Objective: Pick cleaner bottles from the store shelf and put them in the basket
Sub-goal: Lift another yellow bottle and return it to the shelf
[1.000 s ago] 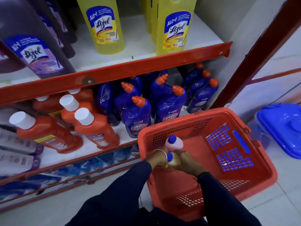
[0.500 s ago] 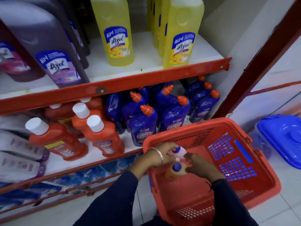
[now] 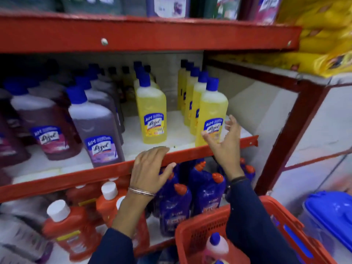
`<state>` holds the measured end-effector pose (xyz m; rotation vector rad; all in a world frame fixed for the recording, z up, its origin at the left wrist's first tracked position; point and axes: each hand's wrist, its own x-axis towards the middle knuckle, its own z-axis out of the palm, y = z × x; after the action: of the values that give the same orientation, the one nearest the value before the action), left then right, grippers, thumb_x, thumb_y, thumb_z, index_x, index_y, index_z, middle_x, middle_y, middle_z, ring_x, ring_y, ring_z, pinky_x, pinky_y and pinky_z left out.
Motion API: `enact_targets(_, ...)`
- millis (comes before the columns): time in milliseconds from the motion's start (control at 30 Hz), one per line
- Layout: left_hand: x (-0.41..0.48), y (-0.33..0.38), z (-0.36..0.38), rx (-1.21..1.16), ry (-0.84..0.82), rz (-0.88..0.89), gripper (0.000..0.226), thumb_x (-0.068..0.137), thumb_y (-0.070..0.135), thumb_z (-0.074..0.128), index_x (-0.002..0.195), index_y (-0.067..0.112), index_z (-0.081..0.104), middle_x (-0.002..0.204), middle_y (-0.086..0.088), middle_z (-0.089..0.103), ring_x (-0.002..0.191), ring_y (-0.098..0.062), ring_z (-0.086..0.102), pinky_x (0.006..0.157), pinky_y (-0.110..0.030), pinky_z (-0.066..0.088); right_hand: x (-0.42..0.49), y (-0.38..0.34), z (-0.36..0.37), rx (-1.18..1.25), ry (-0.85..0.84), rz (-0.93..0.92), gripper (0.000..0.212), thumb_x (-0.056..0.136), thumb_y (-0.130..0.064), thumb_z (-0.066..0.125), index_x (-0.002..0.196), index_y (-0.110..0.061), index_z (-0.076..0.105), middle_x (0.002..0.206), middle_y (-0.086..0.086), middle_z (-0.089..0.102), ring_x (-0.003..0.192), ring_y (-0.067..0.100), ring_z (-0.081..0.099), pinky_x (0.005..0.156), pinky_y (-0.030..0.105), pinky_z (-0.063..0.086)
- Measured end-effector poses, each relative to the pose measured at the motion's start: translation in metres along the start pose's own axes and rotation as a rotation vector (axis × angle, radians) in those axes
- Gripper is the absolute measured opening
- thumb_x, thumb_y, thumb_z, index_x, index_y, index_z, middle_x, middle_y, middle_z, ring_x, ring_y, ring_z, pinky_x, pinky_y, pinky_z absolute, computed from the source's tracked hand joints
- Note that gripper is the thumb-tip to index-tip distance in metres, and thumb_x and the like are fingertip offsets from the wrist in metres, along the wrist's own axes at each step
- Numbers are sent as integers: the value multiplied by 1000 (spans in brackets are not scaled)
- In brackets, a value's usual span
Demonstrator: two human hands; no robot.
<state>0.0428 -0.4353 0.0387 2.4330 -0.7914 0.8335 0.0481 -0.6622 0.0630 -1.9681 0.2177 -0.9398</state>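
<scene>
While left hand (image 3: pixel 150 166) rests on shelf edge (image 3: pixel 186 155), right hand (image 3: pixel 225 139) seemingly touches yellow bottle (image 3: pixel 211 115).

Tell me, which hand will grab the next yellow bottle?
Probably the right hand. It is open right beside the front yellow bottle on the shelf. The left hand is lower, resting on the red shelf edge.

Painted metal shelving, glossy plastic bottles.
The red shelf rail (image 3: pixel 190 155) is showing matt paint; the yellow bottle (image 3: pixel 211 113) is gleaming translucent; the perforated basket (image 3: pixel 192 225) is looking smooth.
</scene>
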Motion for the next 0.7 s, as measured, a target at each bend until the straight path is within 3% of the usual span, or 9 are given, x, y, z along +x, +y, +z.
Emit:
enact_targets(100, 6, -17, 5, 120, -5, -113, 58, 86, 59, 38, 114, 13, 58, 114, -10, 67, 101, -29, 64, 88, -47, 48, 14, -11, 25, -177, 37, 16, 116, 62, -56, 79, 144, -3, 15, 142, 20, 33, 132, 37, 31, 110, 46, 29)
enact_targets(200, 5, -26, 14, 203, -99, -187, 66, 89, 63, 20, 117, 13, 53, 114, -12, 68, 100, -28, 66, 83, -51, 50, 23, -16, 37, -244, 86, 71, 117, 63, -50, 80, 145, -5, 10, 143, 21, 33, 128, 42, 36, 104, 49, 35)
enact_targets(233, 4, -28, 17, 239, -133, -188, 61, 88, 62, 28, 117, 14, 52, 113, -12, 68, 100, -28, 67, 83, -51, 51, 26, -15, 39, -236, 93, 76, 113, 65, -45, 80, 145, -6, 12, 142, 20, 35, 126, 42, 39, 101, 50, 38)
enact_targets(300, 2, -34, 26, 308, -164, -165, 59, 74, 52, 62, 118, 13, 53, 114, -12, 68, 102, -29, 66, 86, -51, 49, 29, -14, 40, -199, 109, 74, 106, 66, -39, 80, 145, -10, 15, 140, 16, 38, 125, 38, 42, 95, 49, 43)
enact_targets(367, 0, -36, 33, 349, -185, -157, 81, 50, 43, 87, 119, 12, 57, 120, -11, 66, 108, -31, 63, 92, -50, 42, 29, -11, 40, -105, 116, 58, 104, 64, -39, 79, 144, -15, 17, 139, 10, 42, 126, 32, 44, 94, 50, 47)
enact_targets(500, 0, -36, 35, 385, -186, -157, 93, 40, 36, 92, 123, 13, 56, 131, -13, 59, 116, -34, 57, 96, -52, 34, 25, -23, 35, 192, 99, 20, 96, 62, -48, 73, 142, -27, 23, 138, 2, 50, 122, 21, 53, 94, 50, 50)
enact_targets(600, -1, -36, 36, 416, -192, -165, 93, 41, 34, 91, 125, 13, 57, 136, -13, 55, 120, -35, 55, 98, -52, 24, 15, -42, 25, 520, 10, -19, 84, 68, -39, 71, 139, -16, 32, 131, 11, 56, 115, 23, 59, 96, 44, 51)
enact_targets(700, -2, -34, 35, 416, -223, -169, 93, 40, 36, 91, 124, 13, 58, 137, -12, 54, 121, -34, 54, 99, -52, 23, 1, -62, 15, 707, -152, -55, 79, 65, -42, 69, 130, -6, 44, 123, 19, 59, 110, 32, 60, 91, 44, 51)
